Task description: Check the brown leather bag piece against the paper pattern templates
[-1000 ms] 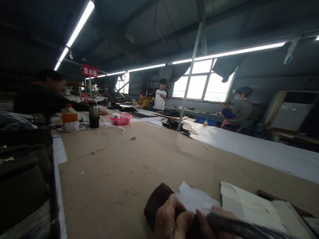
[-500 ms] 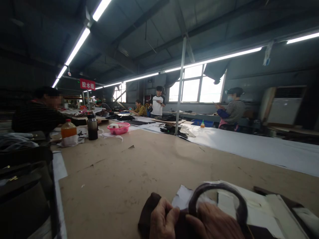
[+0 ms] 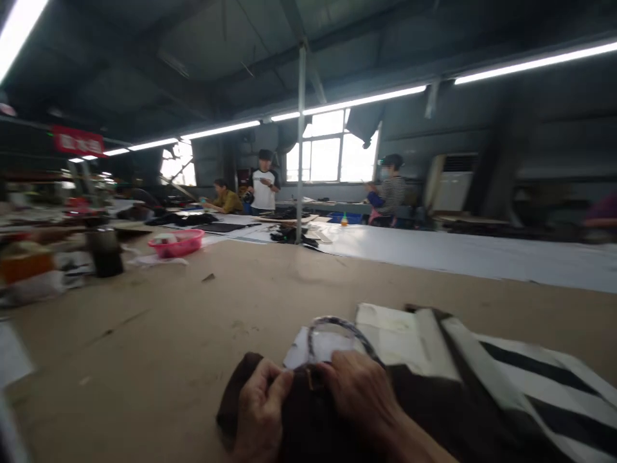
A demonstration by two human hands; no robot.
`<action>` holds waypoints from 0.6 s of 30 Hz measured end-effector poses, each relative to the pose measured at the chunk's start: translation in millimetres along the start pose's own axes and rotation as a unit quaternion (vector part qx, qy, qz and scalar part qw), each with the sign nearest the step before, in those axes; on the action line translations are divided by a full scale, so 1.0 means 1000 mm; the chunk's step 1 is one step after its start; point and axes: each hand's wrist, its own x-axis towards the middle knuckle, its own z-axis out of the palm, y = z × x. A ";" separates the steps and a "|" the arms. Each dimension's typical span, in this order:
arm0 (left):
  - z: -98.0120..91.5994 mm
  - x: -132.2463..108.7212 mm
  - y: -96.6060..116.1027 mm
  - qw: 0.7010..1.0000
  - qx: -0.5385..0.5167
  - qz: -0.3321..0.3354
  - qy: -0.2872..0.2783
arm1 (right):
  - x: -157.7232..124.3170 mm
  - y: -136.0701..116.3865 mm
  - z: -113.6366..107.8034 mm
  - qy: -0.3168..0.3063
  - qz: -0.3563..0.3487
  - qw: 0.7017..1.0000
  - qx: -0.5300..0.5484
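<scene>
Bottle (image 3: 23,267), dark flask (image 3: 106,252), pink basin (image 3: 176,243): far left of table (image 3: 193,321), blurred. Left hand (image 3: 258,415): fingers curled, gripping edge of dark bag (image 3: 308,424) at near table edge. Right hand (image 3: 361,392): fingers pinching bag top beside looped handle (image 3: 337,328). Striped panels (image 3: 530,379): right, touching bag.

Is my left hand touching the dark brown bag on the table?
Touching. The head view shows the left hand gripping the edge of the dark brown bag, fingers curled over it.
</scene>
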 end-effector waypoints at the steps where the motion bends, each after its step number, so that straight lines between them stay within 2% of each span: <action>1: -0.003 0.001 -0.003 1.000 0.006 -0.006 -0.006 | -0.002 -0.003 -0.005 0.001 -0.003 1.000 0.008; 3: -0.009 0.007 -0.008 0.998 -0.034 -0.054 -0.010 | -0.008 0.000 -0.020 -0.005 -0.010 1.000 0.016; 4: -0.011 0.010 -0.010 0.996 -0.051 -0.079 -0.011 | -0.012 0.006 -0.031 -0.012 0.026 0.999 0.042; 5: -0.013 0.013 -0.011 0.992 -0.067 -0.102 -0.014 | -0.017 0.014 -0.043 -0.015 0.097 0.991 0.088; 6: -0.015 0.015 -0.011 0.990 -0.078 -0.116 -0.020 | -0.022 0.024 -0.055 -0.019 0.191 0.971 0.145; 8: -0.016 0.016 -0.009 0.987 -0.098 -0.125 -0.034 | -0.032 0.045 -0.077 -0.049 0.373 0.887 0.266; 9: -0.016 0.015 -0.008 0.985 -0.108 -0.128 -0.034 | -0.036 0.054 -0.083 -0.075 0.424 0.844 0.321; 11: -0.015 0.015 -0.007 0.984 -0.115 -0.135 -0.021 | -0.043 0.065 -0.086 -0.123 0.435 0.783 0.427; 13: -0.015 0.015 -0.007 0.986 -0.096 -0.140 -0.005 | -0.048 0.065 -0.079 -0.129 0.428 0.728 0.520; 16: -0.021 0.016 -0.007 0.992 -0.014 -0.122 -0.017 | -0.054 0.054 -0.064 -0.068 0.451 0.669 0.587; 18: -0.027 0.017 -0.002 0.988 0.117 -0.096 0.001 | -0.057 0.047 -0.059 -0.023 0.463 0.645 0.607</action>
